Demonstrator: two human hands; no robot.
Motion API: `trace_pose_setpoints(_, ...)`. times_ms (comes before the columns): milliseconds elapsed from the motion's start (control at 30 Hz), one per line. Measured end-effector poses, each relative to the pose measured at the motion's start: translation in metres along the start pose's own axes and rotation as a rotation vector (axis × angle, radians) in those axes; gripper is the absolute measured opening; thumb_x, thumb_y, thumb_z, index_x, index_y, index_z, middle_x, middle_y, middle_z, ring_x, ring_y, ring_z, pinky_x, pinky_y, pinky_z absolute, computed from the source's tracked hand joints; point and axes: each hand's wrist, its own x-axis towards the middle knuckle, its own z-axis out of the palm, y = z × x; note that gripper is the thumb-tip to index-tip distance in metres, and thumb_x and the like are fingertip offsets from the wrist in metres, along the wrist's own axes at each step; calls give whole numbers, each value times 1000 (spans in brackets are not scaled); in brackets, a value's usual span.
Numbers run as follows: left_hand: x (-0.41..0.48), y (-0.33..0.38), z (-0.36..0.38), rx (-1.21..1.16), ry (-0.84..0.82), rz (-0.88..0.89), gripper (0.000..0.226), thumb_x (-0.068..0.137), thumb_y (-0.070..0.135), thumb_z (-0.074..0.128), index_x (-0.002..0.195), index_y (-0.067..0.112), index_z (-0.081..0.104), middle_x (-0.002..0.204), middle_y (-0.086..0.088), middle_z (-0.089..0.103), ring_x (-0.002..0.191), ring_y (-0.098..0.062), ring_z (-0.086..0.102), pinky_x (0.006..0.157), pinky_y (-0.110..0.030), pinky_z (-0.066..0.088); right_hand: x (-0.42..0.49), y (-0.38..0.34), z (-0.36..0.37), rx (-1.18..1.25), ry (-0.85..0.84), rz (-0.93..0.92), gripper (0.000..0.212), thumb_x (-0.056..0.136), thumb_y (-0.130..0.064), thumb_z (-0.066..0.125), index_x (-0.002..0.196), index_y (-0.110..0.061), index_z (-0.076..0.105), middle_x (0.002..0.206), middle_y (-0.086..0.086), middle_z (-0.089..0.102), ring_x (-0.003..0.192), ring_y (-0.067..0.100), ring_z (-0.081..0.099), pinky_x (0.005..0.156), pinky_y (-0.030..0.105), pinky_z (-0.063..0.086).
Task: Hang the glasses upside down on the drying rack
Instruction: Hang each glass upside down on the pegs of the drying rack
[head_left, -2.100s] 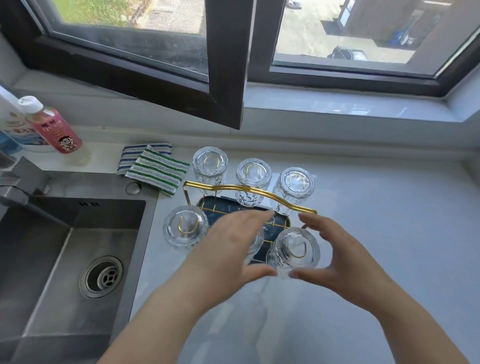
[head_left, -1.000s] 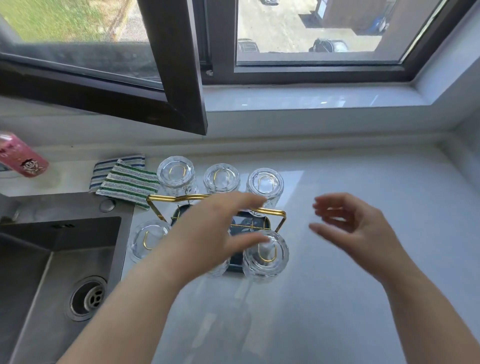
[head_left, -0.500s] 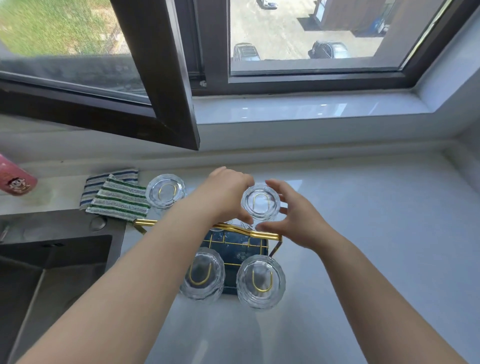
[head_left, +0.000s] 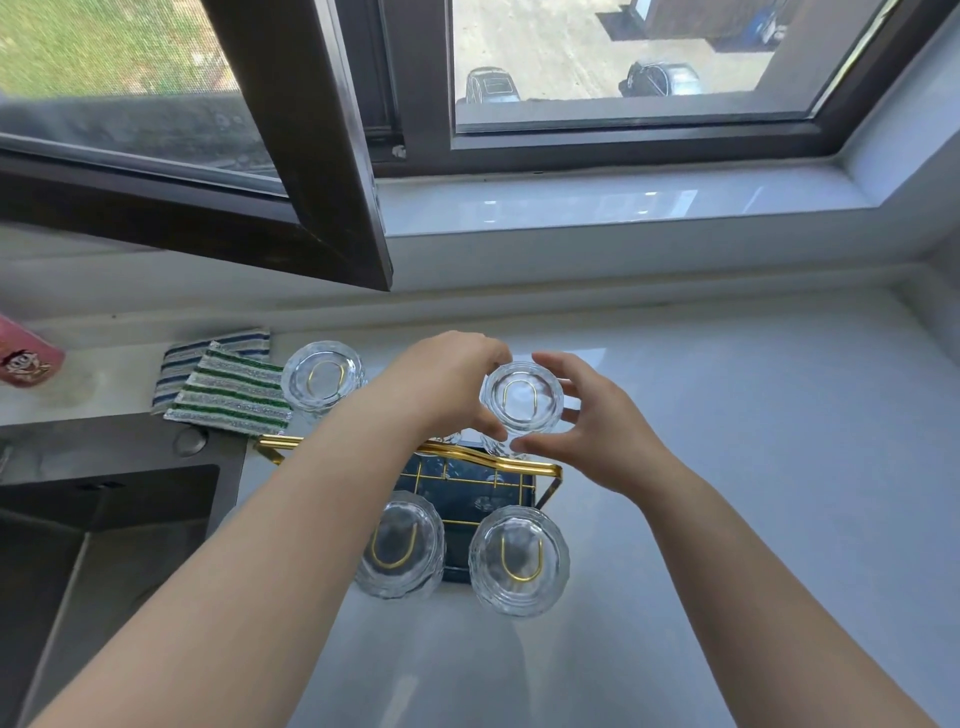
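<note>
Our left hand curls its fingers against the far right glass, while our right hand cups its other side with fingers spread; whether they press it we cannot tell. It sits inverted on the gold drying rack. A careless nudge could tip it off its prong, or our left forearm could brush the near glasses. Another inverted glass stands at far left beside striped cloths, with the sink left of the desk.
</note>
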Motion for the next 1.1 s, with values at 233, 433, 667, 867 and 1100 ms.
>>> trace_pose_setpoints(233,-2,-3,1,-16,7,6,70,63,35,80,124,20,49,125,1,59,114,-21,50,91,-36,43,-1,-1,1,9,-7,7,86,57,-19,88,129,-27,43,120,-13,51,111,8,48,85,14,40)
trace_pose_setpoints(433,-2,-8,5,-57,17,34,76,65,34,79,130,20,44,132,0,54,121,-21,46,95,-33,38,-2,-4,-1,-25,-37,8,89,59,-20,87,133,-25,38,132,-8,48,114,7,45,94,23,43)
trace_pose_setpoints(667,-25,-54,-20,-97,54,-44,90,60,36,82,136,28,34,143,7,42,130,-16,37,104,-32,30,5,-29,-17,-81,-56,-62,89,59,-32,85,133,-28,37,138,-8,44,123,5,42,103,29,36)
trace_pose_setpoints(867,-32,-73,-17,-77,24,-95,87,59,41,81,134,28,37,139,5,46,131,-19,33,111,-37,20,31,-68,15,-391,-219,-211,89,62,-39,82,136,-23,36,143,-3,44,128,15,41,101,27,31)
trace_pose_setpoints(1100,-27,-76,-9,-45,52,-43,78,61,47,78,128,25,45,131,2,56,126,-19,41,114,-35,3,46,-76,34,-565,-279,-206,84,62,-42,82,132,-17,43,134,4,55,117,24,52,98,39,42)
